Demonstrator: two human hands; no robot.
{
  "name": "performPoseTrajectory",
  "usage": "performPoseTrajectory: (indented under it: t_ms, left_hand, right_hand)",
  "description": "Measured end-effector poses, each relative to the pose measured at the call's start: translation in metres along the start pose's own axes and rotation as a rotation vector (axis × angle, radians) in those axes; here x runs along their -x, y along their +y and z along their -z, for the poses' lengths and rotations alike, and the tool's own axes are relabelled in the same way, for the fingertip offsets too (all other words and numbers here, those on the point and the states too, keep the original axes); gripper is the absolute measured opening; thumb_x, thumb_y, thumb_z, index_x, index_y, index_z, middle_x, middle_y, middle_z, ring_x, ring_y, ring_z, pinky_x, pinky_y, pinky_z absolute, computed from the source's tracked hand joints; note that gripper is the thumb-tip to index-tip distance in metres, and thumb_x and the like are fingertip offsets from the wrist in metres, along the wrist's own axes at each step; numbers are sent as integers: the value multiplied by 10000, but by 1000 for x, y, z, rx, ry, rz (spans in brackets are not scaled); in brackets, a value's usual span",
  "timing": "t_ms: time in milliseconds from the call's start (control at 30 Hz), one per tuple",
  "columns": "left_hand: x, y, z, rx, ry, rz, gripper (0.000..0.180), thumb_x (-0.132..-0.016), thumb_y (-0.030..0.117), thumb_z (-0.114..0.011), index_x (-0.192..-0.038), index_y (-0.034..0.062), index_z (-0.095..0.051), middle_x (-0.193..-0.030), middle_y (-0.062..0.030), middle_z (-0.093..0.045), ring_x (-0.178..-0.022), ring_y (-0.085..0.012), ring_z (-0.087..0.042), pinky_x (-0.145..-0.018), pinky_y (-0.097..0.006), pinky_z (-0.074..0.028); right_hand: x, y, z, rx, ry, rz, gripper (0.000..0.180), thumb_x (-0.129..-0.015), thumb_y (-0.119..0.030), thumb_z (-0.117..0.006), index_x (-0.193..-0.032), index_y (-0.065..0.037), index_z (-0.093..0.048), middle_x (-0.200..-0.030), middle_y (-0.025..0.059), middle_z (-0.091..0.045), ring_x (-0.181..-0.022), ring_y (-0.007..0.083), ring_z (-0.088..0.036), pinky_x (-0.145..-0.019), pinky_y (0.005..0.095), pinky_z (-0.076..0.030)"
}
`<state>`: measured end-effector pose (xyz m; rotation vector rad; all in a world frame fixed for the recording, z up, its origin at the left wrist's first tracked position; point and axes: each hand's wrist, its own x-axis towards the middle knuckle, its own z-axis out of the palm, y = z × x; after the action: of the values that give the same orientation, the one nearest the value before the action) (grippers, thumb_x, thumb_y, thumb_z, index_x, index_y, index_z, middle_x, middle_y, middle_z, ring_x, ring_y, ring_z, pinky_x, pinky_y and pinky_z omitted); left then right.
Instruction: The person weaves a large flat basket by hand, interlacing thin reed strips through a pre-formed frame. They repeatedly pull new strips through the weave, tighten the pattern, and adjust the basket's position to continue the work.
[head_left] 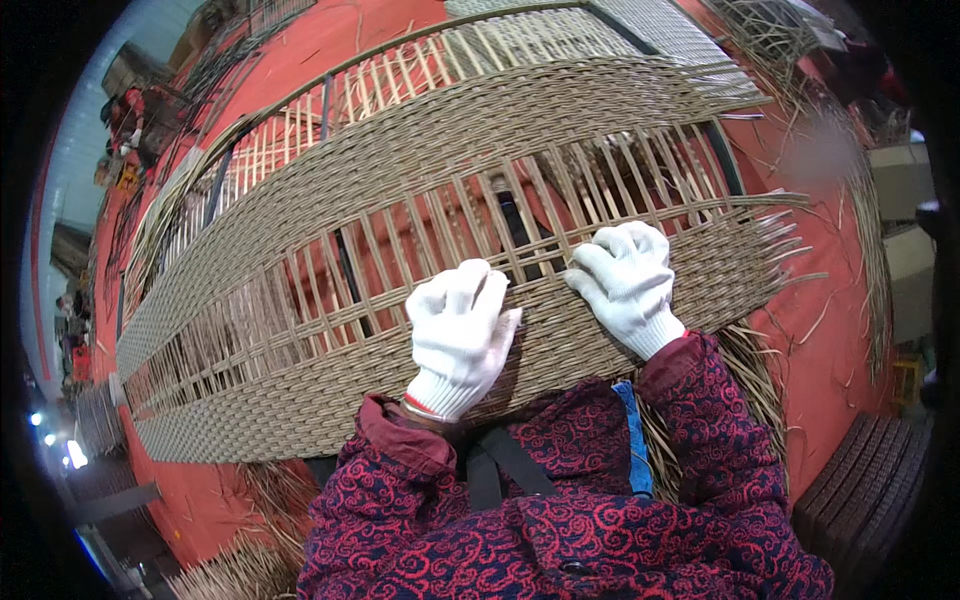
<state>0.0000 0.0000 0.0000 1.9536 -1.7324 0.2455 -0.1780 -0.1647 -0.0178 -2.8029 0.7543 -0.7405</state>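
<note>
A large tan wicker panel [300,395] lies across in front of me, with one tightly woven band near my body and another farther off. Between the bands, bare upright strips [410,235] stand in an open gap, crossed by a few thin wicker strands [390,298]. My left hand [455,340], in a white knit glove, is closed at the near band's upper edge, its fingers curled over the strands. To its right, my gloved right hand [625,285] bends its fingers over the same edge. The fingertips of both are partly hidden against the weave.
Dark frame bars [724,157] run through the panel. Red sheeting [825,400] covers the floor. Loose strands [868,260] lie at the right, and a bundle [235,572] at the lower left. Dark brown ridged pieces [870,485] are stacked at the lower right.
</note>
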Motion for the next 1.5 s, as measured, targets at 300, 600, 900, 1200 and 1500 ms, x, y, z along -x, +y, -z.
performPoseTrajectory:
  t_ms: [300,600,900,1200,1500]
  left_hand:
    - [-17,4,2,10,-187,57,251,-755,189,-832,-938,121,-675,-864,-45,-661,-813,-279,-639,-740,-420,-454]
    - [-41,-15,12,-123,-303,21,588,-799,442,-785,-1259,104,-644,-1162,-91,-602,-1018,-325,-555,-839,-464,-435]
    - [-87,-55,-4,-31,-120,-59,507,-813,352,-796,-1228,93,-663,-949,-63,-663,-809,-283,-620,-766,-416,-465]
    - [-57,-34,-3,58,-233,-50,361,-845,268,-761,-1151,100,-667,-816,-61,-554,-699,-268,-551,-725,-404,-394]
    - [-38,-15,7,59,-284,-140,428,-771,323,-798,-1122,105,-688,-805,-50,-540,-683,-267,-530,-721,-404,-387]
  right_hand:
    - [-2,-7,6,17,-10,-15,277,-782,-367,-806,-948,-170,-705,-941,23,-651,-937,277,-619,-888,461,-458]
    - [-33,17,16,42,-88,109,512,-823,-523,-718,-1177,-156,-666,-1100,39,-651,-1035,262,-610,-923,480,-416]
    - [-83,41,-17,42,-77,152,393,-885,-524,-657,-1059,-173,-677,-959,35,-638,-1026,266,-588,-931,503,-405]
    - [-14,112,52,269,87,-224,326,-821,-356,-768,-1056,-134,-727,-950,52,-727,-893,274,-683,-823,426,-533]
    - [-57,155,23,244,-48,-214,368,-936,-448,-639,-1185,-181,-687,-1127,23,-702,-1156,246,-608,-993,465,-411]
